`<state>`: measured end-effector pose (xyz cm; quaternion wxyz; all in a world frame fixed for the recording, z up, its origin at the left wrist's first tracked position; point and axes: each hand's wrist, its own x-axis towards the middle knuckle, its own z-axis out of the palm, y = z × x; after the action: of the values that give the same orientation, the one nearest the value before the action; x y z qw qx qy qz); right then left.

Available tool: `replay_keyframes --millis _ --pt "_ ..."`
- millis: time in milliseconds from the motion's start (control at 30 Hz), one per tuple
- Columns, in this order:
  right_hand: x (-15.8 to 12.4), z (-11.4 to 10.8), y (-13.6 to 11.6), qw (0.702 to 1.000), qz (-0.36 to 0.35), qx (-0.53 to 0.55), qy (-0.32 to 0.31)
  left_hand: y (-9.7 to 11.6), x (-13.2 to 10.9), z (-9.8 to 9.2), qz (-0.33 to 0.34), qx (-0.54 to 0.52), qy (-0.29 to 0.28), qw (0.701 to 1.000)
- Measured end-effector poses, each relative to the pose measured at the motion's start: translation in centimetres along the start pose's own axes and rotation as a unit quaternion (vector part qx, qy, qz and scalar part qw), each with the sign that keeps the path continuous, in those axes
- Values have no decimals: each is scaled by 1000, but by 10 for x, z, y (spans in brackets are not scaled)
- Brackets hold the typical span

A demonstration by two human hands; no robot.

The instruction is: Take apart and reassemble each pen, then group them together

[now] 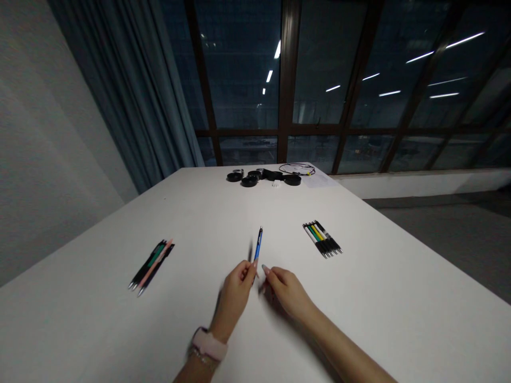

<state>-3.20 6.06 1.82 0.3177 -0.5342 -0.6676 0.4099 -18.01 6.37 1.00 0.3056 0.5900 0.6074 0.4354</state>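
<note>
My left hand [238, 290] pinches a blue pen [258, 246] near its lower end between thumb and fingers. The pen points away from me, and its black and silver end is farthest off. Just right of its lower end is my right hand [288, 291], thumb stretched out and fingers partly curled, with no object visible in it. Left of the hands lies a group of black, green and pink pens [152, 266], side by side. On the right, several white, green, yellow and black pens [321, 239] lie in a slanted row.
Black round rolls [249, 181] sit at the far end of the white table [207, 218], beside a black cable [296, 169] and a pale sheet [319, 181]. Behind are dark windows [243, 64] and a blue curtain [136, 90]. A wall [43, 122] borders the left side.
</note>
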Motion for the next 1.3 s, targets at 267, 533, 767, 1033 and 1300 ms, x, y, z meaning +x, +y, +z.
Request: replay_keyframes --millis 267,533,767,1033,1300 --pt "2 8 3 983 -23 175 -52 11 0 12 -95 -218 -67 969" --pt "3 9 -2 955 36 273 -113 17 1 7 -115 -251 -88 957" --pt "4 6 -2 918 49 362 -153 5 2 4 -139 -287 -61 946" --pt "4 1 0 916 38 363 -165 9 1 2 -141 -278 -58 949" --pt "-1 7 4 970 -9 222 -104 11 2 1 -134 -215 -25 967"
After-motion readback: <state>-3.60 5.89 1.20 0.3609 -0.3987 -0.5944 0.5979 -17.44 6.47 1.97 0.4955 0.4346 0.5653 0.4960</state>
